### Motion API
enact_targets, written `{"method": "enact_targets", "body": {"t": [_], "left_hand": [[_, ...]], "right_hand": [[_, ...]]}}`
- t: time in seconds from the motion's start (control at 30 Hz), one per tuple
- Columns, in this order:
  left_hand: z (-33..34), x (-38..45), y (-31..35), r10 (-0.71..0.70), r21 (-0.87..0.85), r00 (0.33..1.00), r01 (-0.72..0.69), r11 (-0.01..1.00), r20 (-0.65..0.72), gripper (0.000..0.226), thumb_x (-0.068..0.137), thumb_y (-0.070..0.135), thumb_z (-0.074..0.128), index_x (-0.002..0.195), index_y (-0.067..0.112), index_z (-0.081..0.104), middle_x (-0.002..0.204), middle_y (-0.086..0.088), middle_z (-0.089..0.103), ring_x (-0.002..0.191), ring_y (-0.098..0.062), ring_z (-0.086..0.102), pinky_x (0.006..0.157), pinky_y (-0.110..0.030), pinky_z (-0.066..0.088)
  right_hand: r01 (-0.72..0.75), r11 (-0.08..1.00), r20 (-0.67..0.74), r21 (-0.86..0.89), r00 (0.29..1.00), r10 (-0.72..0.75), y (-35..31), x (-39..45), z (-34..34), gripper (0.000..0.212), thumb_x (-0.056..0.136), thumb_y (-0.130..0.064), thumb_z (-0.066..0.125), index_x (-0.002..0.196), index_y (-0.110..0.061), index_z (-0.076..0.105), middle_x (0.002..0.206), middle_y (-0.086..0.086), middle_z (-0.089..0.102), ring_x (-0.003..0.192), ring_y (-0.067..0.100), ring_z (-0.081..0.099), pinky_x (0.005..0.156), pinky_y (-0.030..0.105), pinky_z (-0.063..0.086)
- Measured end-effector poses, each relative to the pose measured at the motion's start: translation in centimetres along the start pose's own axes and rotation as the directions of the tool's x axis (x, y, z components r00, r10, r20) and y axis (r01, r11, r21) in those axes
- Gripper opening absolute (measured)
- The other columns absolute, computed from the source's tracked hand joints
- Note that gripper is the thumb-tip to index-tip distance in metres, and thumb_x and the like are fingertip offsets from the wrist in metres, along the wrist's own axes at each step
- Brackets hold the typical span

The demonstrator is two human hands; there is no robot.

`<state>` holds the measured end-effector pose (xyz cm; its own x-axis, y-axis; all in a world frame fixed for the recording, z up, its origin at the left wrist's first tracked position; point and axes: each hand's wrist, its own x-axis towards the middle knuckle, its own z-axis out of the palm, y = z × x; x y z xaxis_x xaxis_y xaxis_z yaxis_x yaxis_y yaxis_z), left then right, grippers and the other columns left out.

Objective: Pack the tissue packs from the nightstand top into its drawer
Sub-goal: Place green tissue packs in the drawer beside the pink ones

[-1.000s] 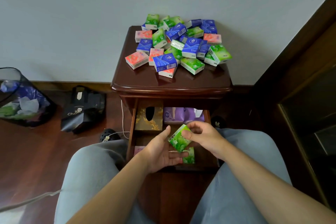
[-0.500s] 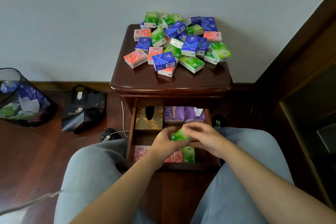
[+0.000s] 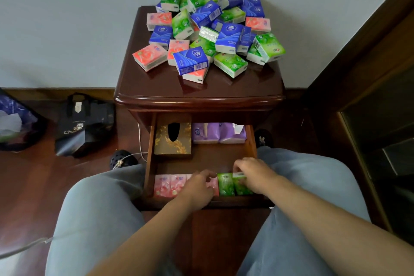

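A pile of green, blue and pink tissue packs (image 3: 210, 33) covers the back of the nightstand top (image 3: 201, 89). Below it the drawer (image 3: 252, 150) stands open. Along its front wall stands a row of pink packs (image 3: 170, 186), then a green pack (image 3: 225, 184). My right hand (image 3: 253, 175) grips a second green pack (image 3: 240, 187) at the right end of that row, low in the drawer. My left hand (image 3: 197, 186) has its fingers bent over the top edge of the last pink pack (image 3: 215, 185), beside the green ones.
A gold tissue box (image 3: 172, 139) and purple tissue packs (image 3: 218, 133) fill the back of the drawer. My knees flank the drawer. A black bag (image 3: 83, 125), a bin (image 3: 15, 123), a dark shoe (image 3: 123, 159) and a white cable lie on the floor at left. Dark furniture stands at right.
Both hands held the green pack above the drawer; they have lowered it into the front row. My left hand has let go of it and moved onto the pink packs.
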<state>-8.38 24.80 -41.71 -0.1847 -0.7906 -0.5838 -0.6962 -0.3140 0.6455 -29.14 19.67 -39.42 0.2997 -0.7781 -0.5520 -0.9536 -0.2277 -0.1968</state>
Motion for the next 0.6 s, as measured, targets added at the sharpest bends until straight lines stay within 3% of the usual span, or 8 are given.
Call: {"method": "enact_targets", "body": {"t": [0.1, 0.2, 0.37, 0.5, 0.6], "left_hand": [[0.1, 0.7, -1.1, -0.014, 0.137, 0.999, 0.009, 0.990, 0.034, 0.044, 0.101, 0.024, 0.055, 0.145, 0.026, 0.056, 0.146, -0.007, 0.050, 0.130, -0.026, 0.054, 0.110, -0.031, 0.043], [0.1, 1.0, -1.8, -0.072, 0.218, 0.994, 0.051, 0.975, 0.087, 0.048, 0.102, 0.032, 0.052, 0.150, 0.030, 0.051, 0.151, -0.011, 0.045, 0.136, -0.033, 0.049, 0.117, -0.041, 0.039], [0.0, 1.3, -2.1, -0.126, 0.241, 0.982, 0.088, 0.966, 0.144, 0.059, 0.097, 0.037, 0.054, 0.155, 0.036, 0.042, 0.153, -0.010, 0.039, 0.139, -0.037, 0.044, 0.118, -0.045, 0.037], [-0.2, 1.2, -2.0, -0.121, 0.235, 0.983, 0.086, 0.968, 0.141, 0.062, 0.095, 0.039, 0.057, 0.155, 0.035, 0.041, 0.154, -0.010, 0.039, 0.139, -0.037, 0.042, 0.117, -0.046, 0.039], [-0.5, 1.1, -1.8, -0.120, 0.208, 0.984, 0.090, 0.974, 0.135, 0.061, 0.095, 0.037, 0.059, 0.154, 0.034, 0.042, 0.154, -0.009, 0.039, 0.140, -0.035, 0.043, 0.116, -0.046, 0.040]], "right_hand": [[0.081, 0.960, 0.013, -0.269, 0.997, -0.080, 0.0, 1.2, 0.5, 0.035, 0.093, -0.021, 0.071, 0.126, -0.022, 0.060, 0.124, 0.003, 0.069, 0.120, 0.026, 0.061, 0.114, 0.037, 0.034], [0.093, 0.911, 0.066, -0.401, 0.995, -0.072, 0.1, 2.3, 0.9, 0.029, 0.096, -0.015, 0.061, 0.126, -0.016, 0.063, 0.121, 0.007, 0.073, 0.122, 0.026, 0.063, 0.123, 0.038, 0.022], [0.106, 0.913, 0.151, -0.394, 0.987, -0.049, -0.2, 4.2, 1.5, 0.034, 0.100, -0.004, 0.050, 0.127, -0.016, 0.068, 0.132, 0.008, 0.067, 0.129, 0.027, 0.060, 0.121, 0.038, 0.032], [0.075, 0.933, 0.205, -0.351, 0.979, -0.002, -0.4, 4.7, 1.4, 0.035, 0.097, 0.002, 0.053, 0.125, -0.012, 0.069, 0.129, 0.012, 0.067, 0.122, 0.034, 0.063, 0.097, 0.040, 0.052], [0.041, 0.957, 0.220, -0.287, 0.975, 0.024, -0.7, 4.6, 1.5, 0.030, 0.100, -0.008, 0.057, 0.128, -0.012, 0.067, 0.130, 0.013, 0.066, 0.120, 0.034, 0.064, 0.095, 0.040, 0.053]]}}
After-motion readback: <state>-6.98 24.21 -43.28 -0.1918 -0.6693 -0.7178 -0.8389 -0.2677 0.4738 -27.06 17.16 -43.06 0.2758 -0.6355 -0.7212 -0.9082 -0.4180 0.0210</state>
